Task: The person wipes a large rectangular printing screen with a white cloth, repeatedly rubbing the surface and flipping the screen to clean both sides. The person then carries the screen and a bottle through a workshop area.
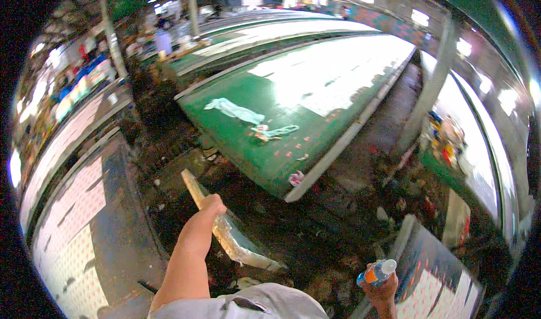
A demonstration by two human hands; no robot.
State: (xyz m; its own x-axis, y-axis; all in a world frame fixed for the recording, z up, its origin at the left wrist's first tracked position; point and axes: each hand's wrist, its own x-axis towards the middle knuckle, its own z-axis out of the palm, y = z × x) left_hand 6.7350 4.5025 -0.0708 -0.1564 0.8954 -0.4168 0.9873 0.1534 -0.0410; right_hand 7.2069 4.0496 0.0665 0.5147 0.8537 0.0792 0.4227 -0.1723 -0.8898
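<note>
My left hand point(212, 204) is closed round the top edge of a wooden frame point(242, 255), which hangs tilted at my left side. Its pale wooden edge is worn and stained, and a grey-green panel shows inside it. Low on the right, my right hand point(383, 290) is wrapped round a small plastic bottle point(377, 273) with a blue and orange label and a whitish cap end. The bottle is held tilted, away from the frame. My fingers hide part of its label.
Ahead stands a long green table point(236, 141) with white sheets, a pale blue cloth point(234, 109) and scraps on it. Printed fabric point(70, 262) covers a table at left; another table point(434, 262) is near right. A post point(431, 88) rises at right. Debris litters the dark floor.
</note>
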